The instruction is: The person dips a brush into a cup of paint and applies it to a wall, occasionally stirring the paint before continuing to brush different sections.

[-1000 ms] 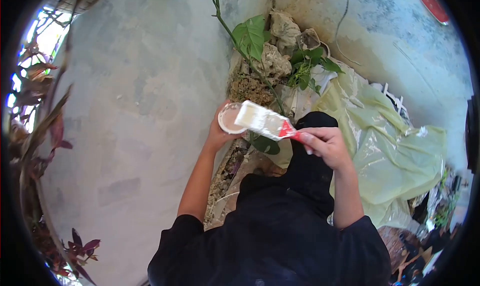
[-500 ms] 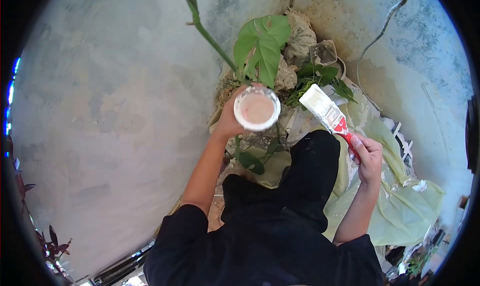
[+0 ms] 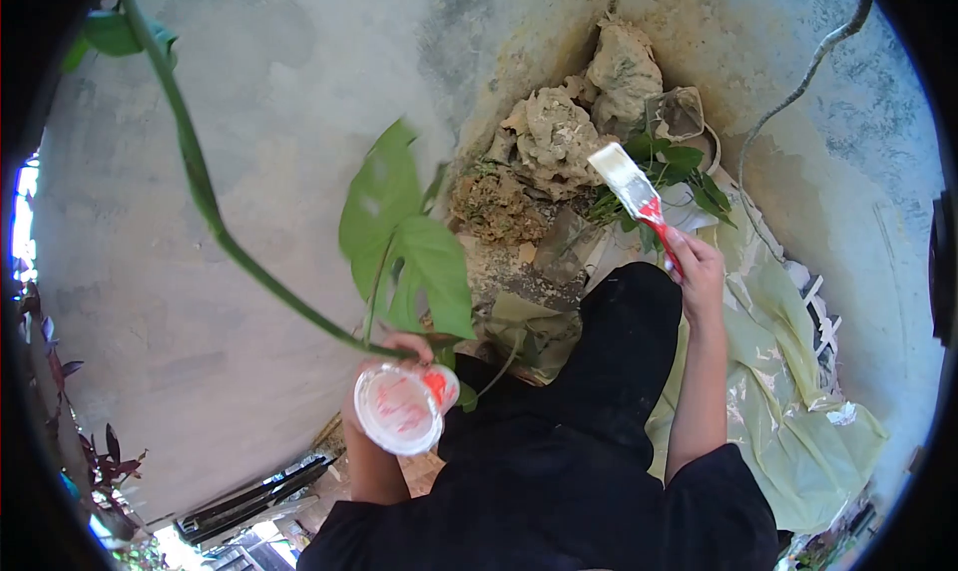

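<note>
My left hand (image 3: 411,346), low at the centre-left, is closed around a small plastic cup (image 3: 397,411). The cup is tilted, with a whitish rim, pale residue and red marks showing. A thick green plant stem (image 3: 205,192) runs down to the fingers of that hand, and its large split leaf (image 3: 424,262) hangs just above them. In my right hand (image 3: 701,272) is a paintbrush (image 3: 639,197), gripped by its red handle. White paint coats the bristles, which point up and to the left in front of the rocks.
A pale, patchy wall (image 3: 249,172) rises on the left, meeting a stained wall (image 3: 828,142) on the right. Rough rocks (image 3: 554,142) fill the corner beside a leafy plant (image 3: 689,172). Yellowish plastic sheeting (image 3: 798,421) covers the ground at right. A thin cable (image 3: 788,97) hangs on the right wall.
My left hand has come down and left with the cup, now tilted; the stem and leaf have shifted left and down too. My right hand has moved slightly up and left with the brush.
</note>
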A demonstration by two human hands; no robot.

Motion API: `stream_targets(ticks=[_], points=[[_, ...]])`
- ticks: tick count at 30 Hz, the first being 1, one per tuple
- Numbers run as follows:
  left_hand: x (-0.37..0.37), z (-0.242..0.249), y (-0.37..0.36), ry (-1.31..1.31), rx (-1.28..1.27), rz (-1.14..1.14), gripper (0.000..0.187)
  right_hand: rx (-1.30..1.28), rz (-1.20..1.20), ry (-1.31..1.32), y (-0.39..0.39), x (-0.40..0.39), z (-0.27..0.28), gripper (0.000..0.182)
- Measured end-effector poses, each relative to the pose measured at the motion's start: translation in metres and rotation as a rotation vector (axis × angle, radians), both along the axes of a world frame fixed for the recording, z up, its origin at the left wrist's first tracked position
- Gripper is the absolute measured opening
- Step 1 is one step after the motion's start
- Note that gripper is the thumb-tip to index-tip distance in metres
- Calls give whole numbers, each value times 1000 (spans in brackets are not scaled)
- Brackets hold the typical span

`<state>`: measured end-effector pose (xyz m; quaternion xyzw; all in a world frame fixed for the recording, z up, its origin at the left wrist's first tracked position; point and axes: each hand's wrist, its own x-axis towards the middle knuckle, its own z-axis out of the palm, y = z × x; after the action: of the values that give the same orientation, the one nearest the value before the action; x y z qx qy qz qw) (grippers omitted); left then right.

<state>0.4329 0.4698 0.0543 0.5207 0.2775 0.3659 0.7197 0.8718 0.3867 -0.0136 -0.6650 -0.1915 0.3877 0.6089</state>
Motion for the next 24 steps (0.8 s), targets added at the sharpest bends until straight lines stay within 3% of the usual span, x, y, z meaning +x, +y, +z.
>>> stream_targets(ticks=[5,10,13,17,20,24], points=[[-5,44,-32,51,0,-87,21,143,102,86,69,-25,-38,30],[-4,56,-42,233,-292,-218,25,218,191,-45,147,-52,-56,32],[10,55,-48,168,49,-206,25,312,187,-148,191,-66,-59,34],[19,82,-63,232,-202,-7,27,451,162,-194,232,-79,-49,35],[19,74,-74,358,-53,96,27,509,128,-202,257,-90,-37,35],[21,36,-75,184,82,51,26,461,179,-251,280,-92,-37,38]])
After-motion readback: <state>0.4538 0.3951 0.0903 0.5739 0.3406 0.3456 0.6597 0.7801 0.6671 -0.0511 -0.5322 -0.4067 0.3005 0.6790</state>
